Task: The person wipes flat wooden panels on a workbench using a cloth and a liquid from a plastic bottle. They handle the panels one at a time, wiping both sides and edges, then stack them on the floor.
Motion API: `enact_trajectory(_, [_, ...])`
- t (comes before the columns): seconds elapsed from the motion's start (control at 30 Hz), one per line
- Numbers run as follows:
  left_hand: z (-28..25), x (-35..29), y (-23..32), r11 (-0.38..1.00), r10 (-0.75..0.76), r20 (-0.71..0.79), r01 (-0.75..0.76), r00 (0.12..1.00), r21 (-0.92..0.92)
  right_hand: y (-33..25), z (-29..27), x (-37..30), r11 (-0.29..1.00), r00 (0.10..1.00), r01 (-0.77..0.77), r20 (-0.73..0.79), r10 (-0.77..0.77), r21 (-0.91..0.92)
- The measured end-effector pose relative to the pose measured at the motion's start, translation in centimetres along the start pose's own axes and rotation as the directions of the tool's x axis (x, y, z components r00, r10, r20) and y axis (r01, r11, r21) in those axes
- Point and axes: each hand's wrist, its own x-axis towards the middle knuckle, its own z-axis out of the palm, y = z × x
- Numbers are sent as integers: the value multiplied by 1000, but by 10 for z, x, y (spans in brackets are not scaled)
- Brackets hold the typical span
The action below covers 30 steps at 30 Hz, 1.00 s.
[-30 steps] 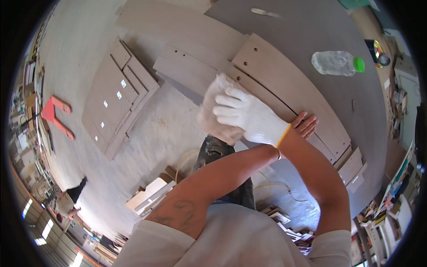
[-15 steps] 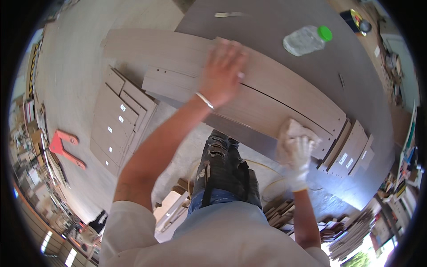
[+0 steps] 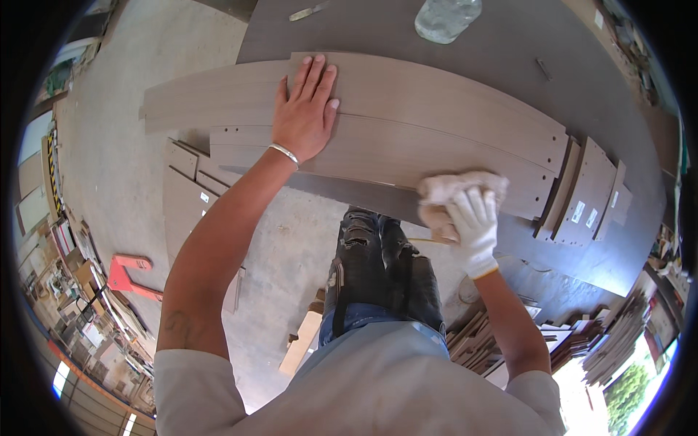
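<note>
My bare left hand (image 3: 305, 116) lies flat with its fingers stretched out, across two long grey-brown wooden panels. The far panel (image 3: 443, 98) and the near panel (image 3: 378, 152) lie side by side, with dark holes at their right ends. On my right hand (image 3: 474, 227) is a white knit glove. Its fingers press a bunched beige cloth (image 3: 464, 189) onto the front edge of the near panel, toward its right end. Part of the cloth hangs past that edge.
The panels rest on a dark tabletop (image 3: 531, 65). A clear jar (image 3: 447, 18), a knife-like tool (image 3: 309, 11) and a small dark piece (image 3: 544, 69) lie beyond them. Labelled boards (image 3: 590, 192) stand at right, others (image 3: 182, 203) at left. A red pallet jack (image 3: 131, 276) is farther left.
The whole view has shifted. My left hand has moved left along the panels and now lies still. My right hand has brought the cloth to the near panel's front edge. The gap between panels looks narrower.
</note>
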Motion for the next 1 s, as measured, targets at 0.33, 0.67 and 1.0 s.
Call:
enact_trajectory(0.33, [13,10,-4,998,70,-5,-70,997,5,-104,106,100,911,966,154,-252,-58,383])
enact_trajectory(0.67, [12,2,-8,996,81,-16,-80,997,44,26,34,-48,713,696,-700,-249,673,-30])
enact_trajectory(1.0, [7,-1,-13,996,81,-21,-80,997,46,-8,3,69,894,900,-416,-63,430,168])
